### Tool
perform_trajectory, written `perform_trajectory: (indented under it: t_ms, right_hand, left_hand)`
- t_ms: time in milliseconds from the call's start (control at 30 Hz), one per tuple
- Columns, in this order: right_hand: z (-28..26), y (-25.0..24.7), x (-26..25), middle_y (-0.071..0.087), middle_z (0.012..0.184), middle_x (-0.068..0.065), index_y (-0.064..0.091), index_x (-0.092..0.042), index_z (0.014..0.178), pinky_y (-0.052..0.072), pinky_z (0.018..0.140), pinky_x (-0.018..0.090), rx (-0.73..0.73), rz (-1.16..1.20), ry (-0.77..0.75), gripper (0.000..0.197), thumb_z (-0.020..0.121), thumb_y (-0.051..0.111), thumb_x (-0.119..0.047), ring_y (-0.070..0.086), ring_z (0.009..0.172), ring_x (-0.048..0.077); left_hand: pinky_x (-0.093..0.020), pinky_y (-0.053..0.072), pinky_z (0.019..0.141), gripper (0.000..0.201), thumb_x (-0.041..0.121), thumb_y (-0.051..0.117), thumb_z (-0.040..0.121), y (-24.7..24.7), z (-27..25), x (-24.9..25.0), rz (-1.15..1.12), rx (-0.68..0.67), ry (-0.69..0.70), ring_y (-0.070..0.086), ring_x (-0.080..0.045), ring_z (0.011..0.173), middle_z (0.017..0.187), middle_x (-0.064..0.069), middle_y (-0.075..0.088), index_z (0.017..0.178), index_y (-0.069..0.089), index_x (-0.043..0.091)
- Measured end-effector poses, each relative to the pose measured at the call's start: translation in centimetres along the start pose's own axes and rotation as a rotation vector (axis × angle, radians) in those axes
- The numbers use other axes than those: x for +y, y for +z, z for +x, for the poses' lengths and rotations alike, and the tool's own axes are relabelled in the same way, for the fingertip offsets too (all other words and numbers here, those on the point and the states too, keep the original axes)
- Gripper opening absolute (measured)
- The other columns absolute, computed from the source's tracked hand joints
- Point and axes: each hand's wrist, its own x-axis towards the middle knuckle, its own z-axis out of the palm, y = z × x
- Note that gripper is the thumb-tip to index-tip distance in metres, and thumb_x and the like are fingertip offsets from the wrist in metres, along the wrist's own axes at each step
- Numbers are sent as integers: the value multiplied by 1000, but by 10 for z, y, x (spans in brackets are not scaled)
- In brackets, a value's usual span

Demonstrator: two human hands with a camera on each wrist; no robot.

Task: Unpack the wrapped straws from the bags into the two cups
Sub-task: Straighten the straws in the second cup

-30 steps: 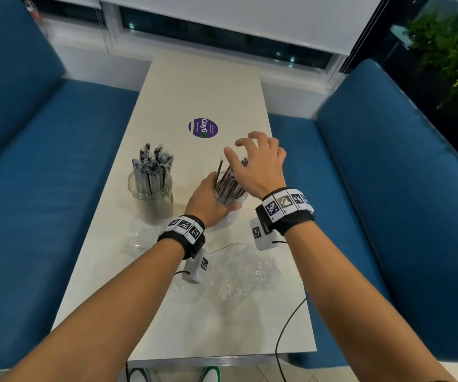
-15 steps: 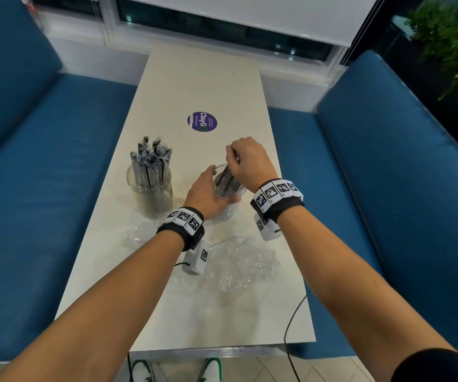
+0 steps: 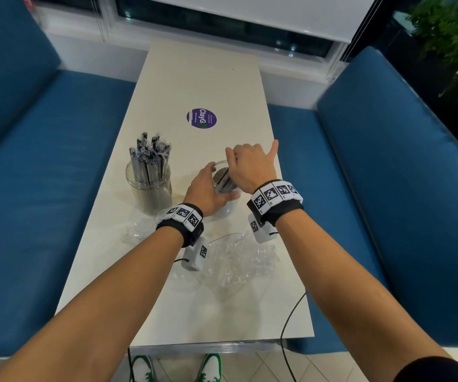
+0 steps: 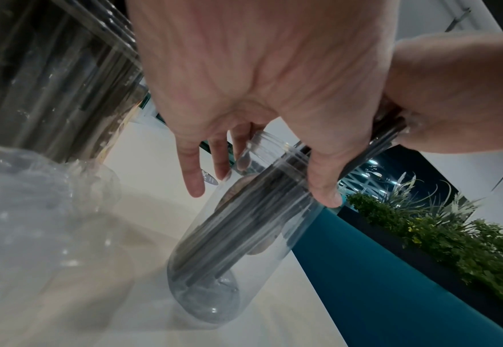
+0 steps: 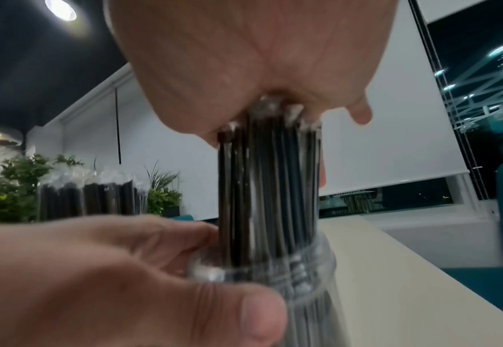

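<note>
Two clear plastic cups stand on the white table [image 3: 200, 78]. The left cup [image 3: 149, 186] is packed with upright wrapped black straws [image 3: 150, 155]. My left hand [image 3: 208, 188] grips the right cup [image 3: 226, 209] near its rim, thumb on the near side. My right hand [image 3: 245, 166] is curled over the tops of a bundle of wrapped straws [image 5: 268, 187] standing in that cup, little finger sticking out. The left wrist view shows the cup [image 4: 238, 234] tilted, with the straws reaching its bottom. The straw tips are hidden in my right palm [image 5: 244, 70].
Two empty crumpled clear bags lie on the near table, one [image 3: 239, 260] under my wrists, one [image 3: 137, 230] before the left cup. A purple sticker [image 3: 201, 118] lies farther back. A black cable [image 3: 291, 312] hangs over the near right edge. Blue benches [image 3: 43, 161] flank the table.
My right hand, open with spread fingers above the straws a second ago, has come down and closed over their tops. My left hand has kept its grip on the cup.
</note>
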Motion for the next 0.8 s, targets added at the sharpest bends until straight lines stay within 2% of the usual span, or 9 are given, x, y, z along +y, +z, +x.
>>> perform_trajectory:
  t_ms: [33,100,267,333,367,500,567,667,800]
  right_hand:
    - [1,-3,1,71,99,1,71,-18,92,4,118,69,-8,-8,-6,60,105,21,-49,60,106,27]
    - [2,-11,3,72,110,1,75,-23,102,4,117,67,-21,-10,-49,64,103,20,-56,56,116,27]
    - [5,-31,11,65,132,3,69,-26,124,23,108,49,33,220,-102,52,104,27,-50,49,125,25]
    - [7,-36,18,60,141,3,63,-27,136,29,107,43,11,357,-108,47,106,33,-48,46,131,25]
    - [7,-36,22,57,145,2,58,-29,141,31,111,45,-1,404,-118,47,105,37,-51,44,134,25]
    - [2,-29,26,41,158,2,37,-45,153,35,112,47,-177,348,-236,82,82,66,-73,37,141,30]
    - [1,-20,25,46,151,6,46,-43,147,41,111,47,-211,298,-270,76,80,75,-64,46,133,31]
    - [0,-10,21,64,118,6,68,-25,121,54,98,44,-112,379,-252,34,91,73,-39,59,106,23]
    - [-3,-4,19,66,102,4,70,-19,106,53,87,35,42,404,-197,19,95,69,-35,60,94,22]
  left_hand:
    - [-42,45,117,113,52,94,73,-1,0,1,-3,-4,-12,53,-26,142,160,-3,49,162,33,17]
    - [-43,44,118,116,53,94,72,-2,1,2,-8,-8,-31,53,-26,143,161,-2,49,162,31,18]
    - [-45,50,112,106,61,92,64,-3,1,1,-12,-12,-46,61,-25,131,144,3,63,151,43,27]
    - [-44,48,113,105,60,93,66,-4,-1,2,-5,-5,-34,60,-25,133,146,2,61,151,43,26]
    - [-43,46,115,106,56,93,69,-4,-2,3,-3,-3,-33,57,-25,137,151,1,58,154,41,24]
    - [-41,43,118,108,49,94,73,-4,-5,4,-22,9,-24,53,-27,143,157,-3,54,160,36,20]
    - [-41,46,115,105,47,94,75,-5,-6,3,-34,4,-10,55,-28,140,154,-5,56,159,37,19]
    - [-42,47,114,102,48,93,75,-6,-7,4,-11,4,3,56,-29,138,153,-5,55,156,39,19]
    - [-42,44,116,103,50,92,76,-6,-8,5,-5,-6,4,53,-29,140,157,-5,52,157,38,19]
